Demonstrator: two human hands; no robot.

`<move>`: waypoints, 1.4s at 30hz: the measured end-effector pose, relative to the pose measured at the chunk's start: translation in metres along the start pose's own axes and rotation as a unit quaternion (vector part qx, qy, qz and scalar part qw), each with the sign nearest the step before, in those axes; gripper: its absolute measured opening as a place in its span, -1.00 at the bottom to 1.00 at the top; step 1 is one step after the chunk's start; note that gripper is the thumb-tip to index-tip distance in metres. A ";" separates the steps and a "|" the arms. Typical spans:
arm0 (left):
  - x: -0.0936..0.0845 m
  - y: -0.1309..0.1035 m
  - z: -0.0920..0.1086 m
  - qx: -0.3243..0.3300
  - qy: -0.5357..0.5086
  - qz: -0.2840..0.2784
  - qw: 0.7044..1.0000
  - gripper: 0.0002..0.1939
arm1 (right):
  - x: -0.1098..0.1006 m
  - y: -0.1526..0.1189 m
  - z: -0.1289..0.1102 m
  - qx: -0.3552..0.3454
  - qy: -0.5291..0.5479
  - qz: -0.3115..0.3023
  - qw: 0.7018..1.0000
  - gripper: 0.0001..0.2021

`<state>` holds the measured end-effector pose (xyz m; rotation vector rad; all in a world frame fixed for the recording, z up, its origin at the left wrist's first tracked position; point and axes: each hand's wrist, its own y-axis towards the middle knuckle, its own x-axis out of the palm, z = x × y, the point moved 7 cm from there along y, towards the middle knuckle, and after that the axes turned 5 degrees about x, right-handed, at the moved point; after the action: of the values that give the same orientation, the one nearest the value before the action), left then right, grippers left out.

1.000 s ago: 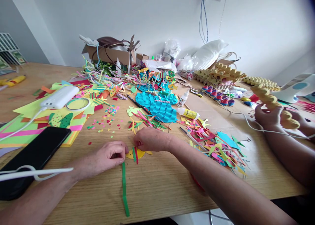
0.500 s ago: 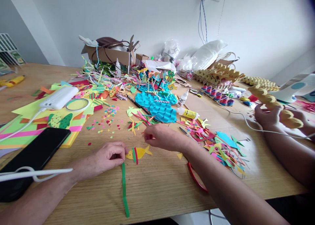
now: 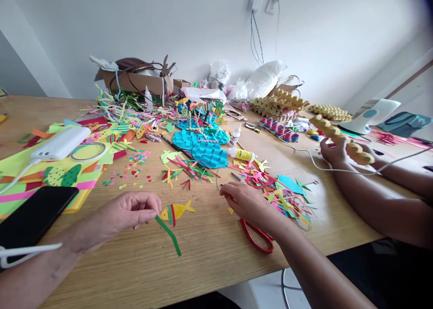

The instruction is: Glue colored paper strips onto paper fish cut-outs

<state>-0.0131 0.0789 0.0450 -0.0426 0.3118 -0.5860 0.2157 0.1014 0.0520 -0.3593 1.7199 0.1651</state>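
My left hand (image 3: 137, 209) pinches one end of a narrow green paper strip (image 3: 171, 237), which slants down to the right over the table. Just beyond its fingertips lies a yellow paper fish (image 3: 181, 211) with red and green bands glued across it. My right hand (image 3: 245, 205) is palm down, fingers loosely stretched, with the thumb hidden. Red-handled scissors (image 3: 259, 246) lie under and beside its wrist; I cannot tell whether the hand touches them. Several paper scraps (image 3: 264, 182) spread to its right.
Blue scaled paper bases (image 3: 209, 153) with small fish stand ahead, by glue bottles (image 3: 241, 154). A phone (image 3: 40, 219), power bank (image 3: 61, 143) and tape roll (image 3: 88, 151) lie left. At right, another person's hands (image 3: 334, 153) hold a yellow egg-carton strip (image 3: 341, 137); a cable crosses there.
My right hand has moved away from the fish, rightward to the scissors. The left hand has raised the green strip, which now slants. The view has shifted right.
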 end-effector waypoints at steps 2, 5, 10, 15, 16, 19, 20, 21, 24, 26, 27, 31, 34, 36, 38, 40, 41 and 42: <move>0.003 0.002 0.002 -0.012 -0.029 0.002 1.000 -0.81 | 0.002 -0.006 0.003 0.017 0.025 0.014 0.999 -0.80; 0.008 0.007 0.004 -0.025 -0.076 0.010 0.997 -0.78 | -0.005 -0.018 -0.008 -0.009 0.071 0.122 0.990 -0.71; 0.024 0.020 0.012 -0.038 -0.111 0.019 0.993 -0.76 | -0.011 -0.043 -0.060 -0.164 0.109 0.247 0.949 -0.68; 0.030 0.028 0.014 -0.042 -0.087 0.018 0.995 -0.73 | -0.008 -0.051 -0.093 -0.244 0.036 0.282 0.927 -0.79; 0.030 0.029 0.013 -0.042 -0.082 0.016 0.996 -0.73 | -0.007 -0.052 -0.095 -0.251 0.033 0.287 0.924 -0.80; 0.028 0.031 0.010 -0.037 -0.054 0.012 0.998 -0.76 | -0.004 -0.051 -0.097 -0.257 0.036 0.289 0.921 -0.80; 0.027 0.032 0.009 -0.032 -0.042 0.009 0.999 -0.78 | -0.003 -0.051 -0.097 -0.257 0.038 0.287 0.922 -0.79; 0.026 0.033 0.009 -0.027 -0.029 0.005 0.999 -0.80 | -0.001 -0.050 -0.098 -0.257 0.039 0.286 0.923 -0.79; 0.025 0.036 0.010 -0.014 0.015 -0.006 1.000 -0.82 | 0.003 -0.050 -0.100 -0.255 0.045 0.288 0.922 -0.80; 0.023 0.038 0.010 -0.011 0.051 -0.004 0.999 -0.82 | 0.008 -0.048 -0.102 -0.249 0.045 0.285 0.925 -0.82; 0.023 0.040 0.010 -0.008 0.069 -0.003 0.998 -0.82 | 0.010 -0.046 -0.103 -0.244 0.044 0.279 0.928 -0.83; 0.021 0.047 0.008 0.018 0.130 -0.012 0.991 -0.83 | 0.020 -0.039 -0.106 -0.222 0.040 0.250 0.942 -0.84; 0.019 0.050 0.004 0.024 0.151 -0.016 0.988 -0.84 | 0.024 -0.036 -0.106 -0.210 0.046 0.238 0.947 -0.85; 0.018 0.051 0.002 0.026 0.159 -0.017 0.987 -0.85 | 0.027 -0.035 -0.106 -0.206 0.050 0.233 0.949 -0.85; 0.017 0.052 0.001 0.032 0.177 -0.016 0.984 -0.85 | 0.029 -0.035 -0.106 -0.205 0.050 0.232 0.950 -0.84; 0.017 0.053 0.001 0.043 0.209 -0.012 0.977 -0.86 | 0.032 -0.034 -0.106 -0.202 0.044 0.232 0.950 -0.83; 0.017 0.054 0.001 0.050 0.226 -0.009 0.973 -0.86 | 0.033 -0.033 -0.105 -0.200 0.039 0.230 0.952 -0.84; 0.017 0.055 0.000 0.056 0.240 -0.007 0.969 -0.86 | 0.035 -0.032 -0.106 -0.198 0.035 0.225 0.953 -0.85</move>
<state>0.0295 0.1157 0.0335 0.2107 0.7484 -0.6240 0.1227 0.0335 0.0398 -0.2591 1.8142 0.8472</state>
